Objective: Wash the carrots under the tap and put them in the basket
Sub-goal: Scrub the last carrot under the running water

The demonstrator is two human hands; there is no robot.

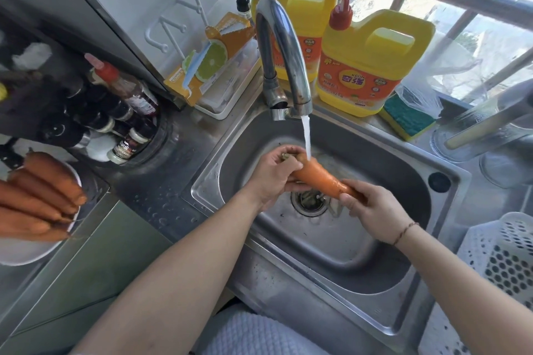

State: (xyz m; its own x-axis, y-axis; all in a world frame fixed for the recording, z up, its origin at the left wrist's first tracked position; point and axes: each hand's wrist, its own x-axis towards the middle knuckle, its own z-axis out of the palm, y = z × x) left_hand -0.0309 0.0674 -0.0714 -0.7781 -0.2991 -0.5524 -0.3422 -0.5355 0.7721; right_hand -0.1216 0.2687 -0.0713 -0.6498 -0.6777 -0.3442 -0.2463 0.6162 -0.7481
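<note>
Carrot (320,179) mid-sink, both hands' grip, under tap (281,46)

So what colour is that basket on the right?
White, with a honeycomb pattern of holes: the basket shows at the right edge of the head view.

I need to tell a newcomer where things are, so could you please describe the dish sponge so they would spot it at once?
Start at the steel sink and look to its far right corner, by the window. There, at the foot of the nearer yellow detergent jug, lies the sponge. It is the only flat block there, with a green scouring face on a yellow layer.
</note>
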